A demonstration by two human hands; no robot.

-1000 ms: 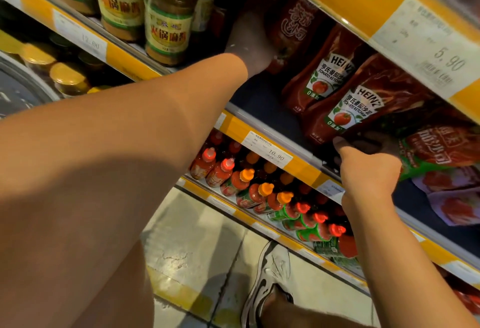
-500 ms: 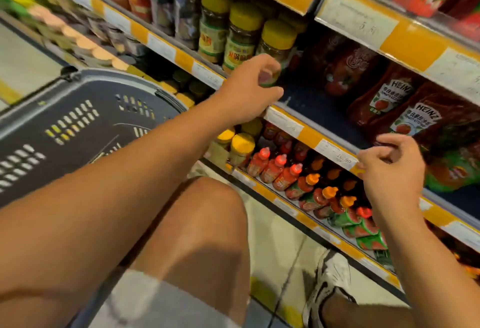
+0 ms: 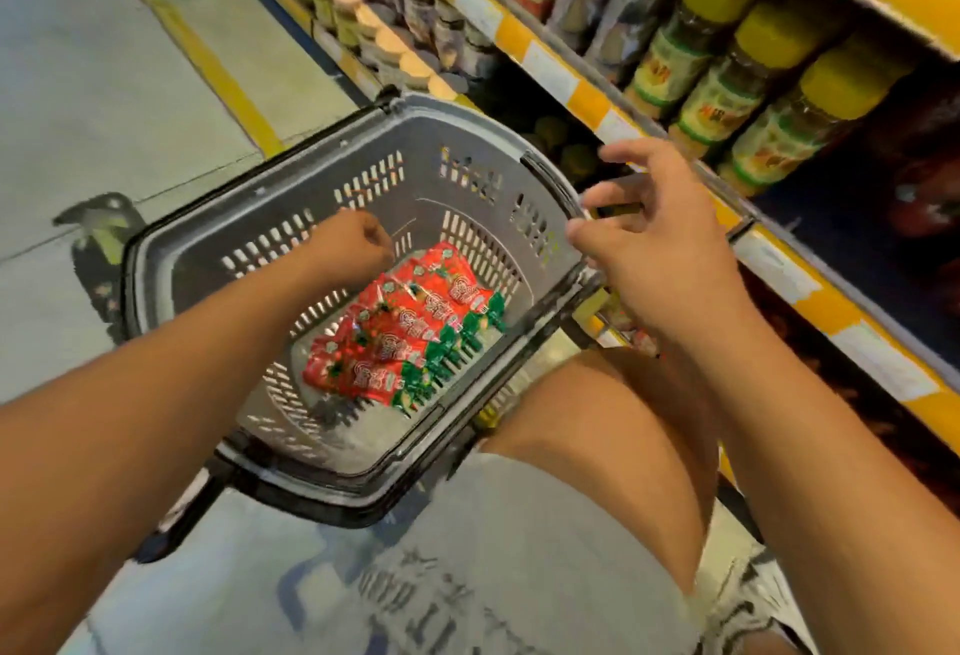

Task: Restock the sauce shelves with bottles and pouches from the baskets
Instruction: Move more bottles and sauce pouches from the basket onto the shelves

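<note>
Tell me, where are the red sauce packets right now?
In the head view, the red sauce packets lie piled on the bottom of the grey basket, just below the left hand and left of the person's knee.

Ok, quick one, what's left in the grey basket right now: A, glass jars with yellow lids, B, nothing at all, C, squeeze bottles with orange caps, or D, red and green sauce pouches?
D: a small pile of red and green pouches lies on the floor of the grey basket, below the left hand; the jars with yellow lids stand on the shelf instead.
</note>
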